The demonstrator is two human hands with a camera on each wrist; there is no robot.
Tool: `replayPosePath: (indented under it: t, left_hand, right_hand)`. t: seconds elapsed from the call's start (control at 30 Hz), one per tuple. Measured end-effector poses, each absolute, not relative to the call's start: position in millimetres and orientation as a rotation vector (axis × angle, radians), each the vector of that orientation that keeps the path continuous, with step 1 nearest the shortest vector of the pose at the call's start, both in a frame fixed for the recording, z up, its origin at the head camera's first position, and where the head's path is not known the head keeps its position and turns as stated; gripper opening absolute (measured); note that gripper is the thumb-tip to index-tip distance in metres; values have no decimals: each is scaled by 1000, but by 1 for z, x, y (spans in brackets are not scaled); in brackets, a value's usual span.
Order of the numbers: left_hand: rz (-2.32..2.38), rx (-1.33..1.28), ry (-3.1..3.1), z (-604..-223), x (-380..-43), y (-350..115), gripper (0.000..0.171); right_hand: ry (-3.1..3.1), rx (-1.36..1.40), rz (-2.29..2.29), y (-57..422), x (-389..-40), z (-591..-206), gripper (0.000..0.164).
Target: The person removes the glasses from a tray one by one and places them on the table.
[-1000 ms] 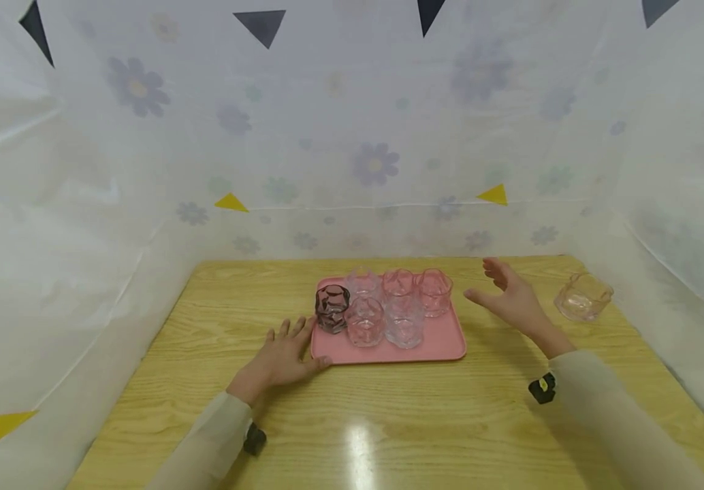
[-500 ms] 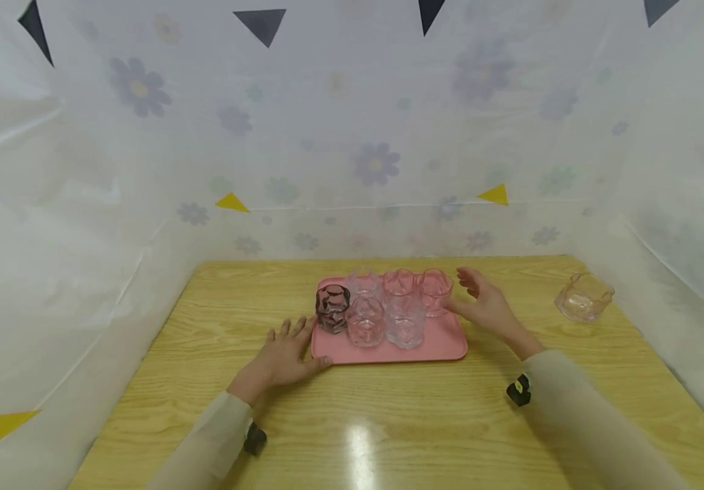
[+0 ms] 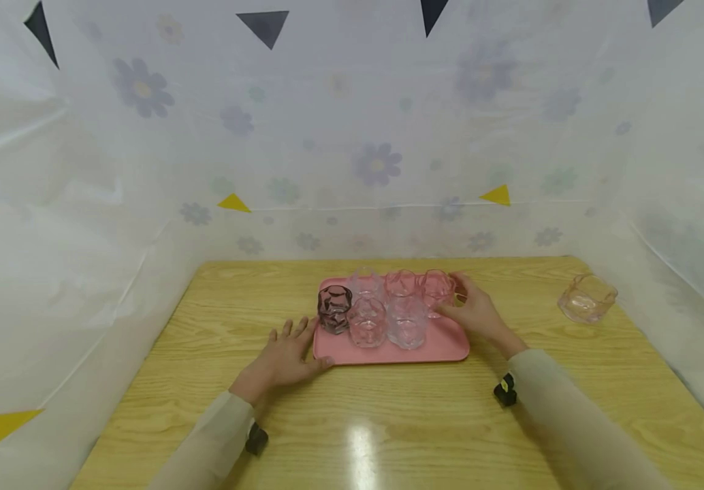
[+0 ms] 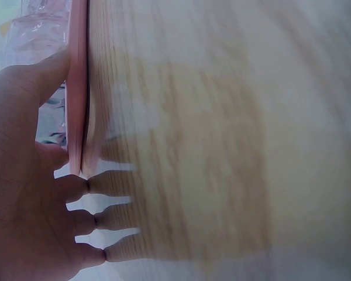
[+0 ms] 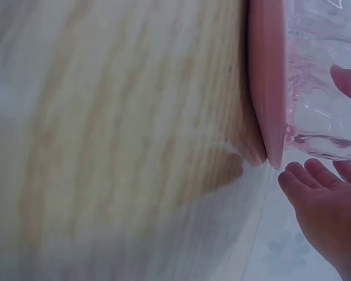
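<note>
A pink tray [image 3: 444, 347] on the wooden table carries several faceted glass cups. My left hand [image 3: 284, 357] lies at its left end with spread fingers, the thumb touching the tray's rim. My right hand [image 3: 477, 313] is at the back right cup [image 3: 436, 289], pink-looking and see-through. Its thumb is in front of that cup and its fingers beside the far side; in the right wrist view a thin gap seems to show between fingers and glass. A dark grey cup [image 3: 334, 309] stands nearest my left hand. Clear cups [image 3: 407, 327] fill the front row.
An amber-tinted glass cup [image 3: 587, 299] stands alone on the table [image 3: 352, 408] at the right. White flowered sheeting [image 3: 376, 224] encloses the table at the back and both sides.
My right hand has moved left from beside the tray to the back right cup, its thumb and fingers now around it. The left hand has stayed on the tray's edge.
</note>
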State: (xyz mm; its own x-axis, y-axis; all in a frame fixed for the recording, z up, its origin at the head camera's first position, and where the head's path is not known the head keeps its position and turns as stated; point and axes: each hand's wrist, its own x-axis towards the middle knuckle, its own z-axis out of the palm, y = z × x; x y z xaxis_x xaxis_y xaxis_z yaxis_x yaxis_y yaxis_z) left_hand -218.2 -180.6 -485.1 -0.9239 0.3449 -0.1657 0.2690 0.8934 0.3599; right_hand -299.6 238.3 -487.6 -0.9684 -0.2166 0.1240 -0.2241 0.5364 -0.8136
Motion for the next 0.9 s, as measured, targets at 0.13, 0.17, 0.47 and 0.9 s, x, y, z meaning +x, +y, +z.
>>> replayPosePath:
  t: [0.13, 0.17, 0.47, 0.9]
  left_hand:
    - [488, 469, 2835, -485, -218, -180, 99]
    - [485, 470, 2834, -485, -218, -180, 99]
    - [483, 475, 2838, -484, -218, -180, 100]
    - [473, 475, 2836, -484, -217, -180, 98]
  right_hand:
    - [-2734, 411, 1454, 235, -301, -490, 89]
    - [-2734, 413, 1449, 235, -301, -491, 89]
    - [-2762, 393, 1389, 232, -303, -492, 90]
    - [-2745, 357, 1373, 229, -305, -493, 90]
